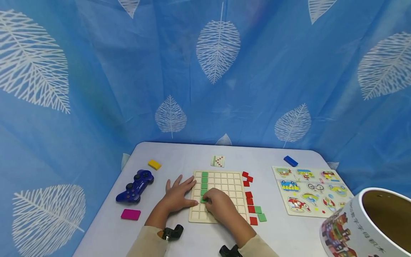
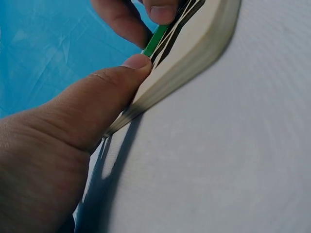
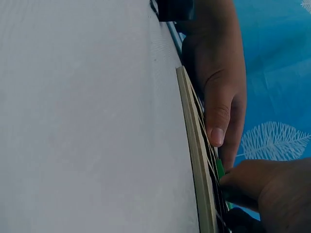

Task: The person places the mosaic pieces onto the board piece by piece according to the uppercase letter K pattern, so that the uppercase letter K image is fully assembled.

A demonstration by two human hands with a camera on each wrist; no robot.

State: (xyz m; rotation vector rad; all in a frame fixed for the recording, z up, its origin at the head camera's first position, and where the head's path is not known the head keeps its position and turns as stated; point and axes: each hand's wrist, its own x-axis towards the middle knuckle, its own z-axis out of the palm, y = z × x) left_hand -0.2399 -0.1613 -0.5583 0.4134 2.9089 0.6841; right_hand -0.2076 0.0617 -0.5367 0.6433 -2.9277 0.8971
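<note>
Nearest, two beige sleeves (image 1: 147,244) are seen, with a black device (image 1: 174,232) worn at each wrist, and at the right a white printed container (image 1: 341,232) is shown with its mouth in view. The left hand (image 1: 176,198) is rested at the left edge of a wooden grid board (image 1: 230,186), its grip apart, the fingers spread and the thumb laid on the board. By the right hand (image 1: 221,207) a green tile (image 1: 202,200) is pinched, the grip clamped on it at the near end of a column of green tiles (image 1: 204,182), second from the left; whether it is fully seated cannot be told. Along the board's right edge red tiles (image 1: 249,201) are scattered, with two loose green tiles (image 1: 262,217) beside them. On the left, a magenta block (image 1: 130,214) is placed before a blue game controller (image 1: 135,186); on the right, a picture puzzle (image 1: 303,188) is laid. Farther back on the white table (image 1: 179,153), a yellow block (image 1: 155,164), a small pattern card (image 1: 218,161) and a blue block (image 1: 290,161) are set out. Behind, a blue curtain (image 1: 128,71) printed with white leaves is hung
</note>
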